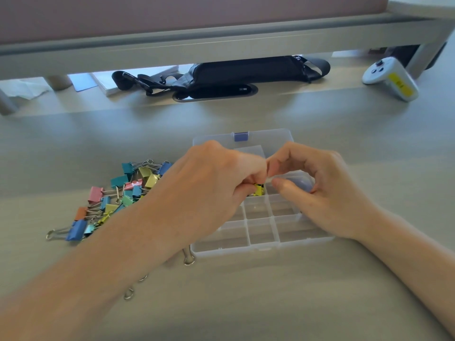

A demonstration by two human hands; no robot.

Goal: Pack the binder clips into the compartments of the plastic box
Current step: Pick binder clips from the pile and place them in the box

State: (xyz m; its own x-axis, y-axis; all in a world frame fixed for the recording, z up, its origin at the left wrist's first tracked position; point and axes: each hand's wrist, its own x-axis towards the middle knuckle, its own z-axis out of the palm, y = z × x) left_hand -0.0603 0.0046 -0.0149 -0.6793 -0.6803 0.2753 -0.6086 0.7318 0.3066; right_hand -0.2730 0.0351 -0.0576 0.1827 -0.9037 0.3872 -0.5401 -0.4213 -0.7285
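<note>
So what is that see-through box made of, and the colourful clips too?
The box looks like clear, smooth plastic: you can see the table through its walls. The binder clips look like painted metal, since their coloured bodies shine, with bare silvery wire handles. The yellow clip the left hand pinches looks the same, though it is mostly hidden.

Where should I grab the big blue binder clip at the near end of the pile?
Probably by its wire handles, coming from the left. The blue binder clip lies flat with both handles pointing left, free of the pile, which crowds its body on the right.
</note>
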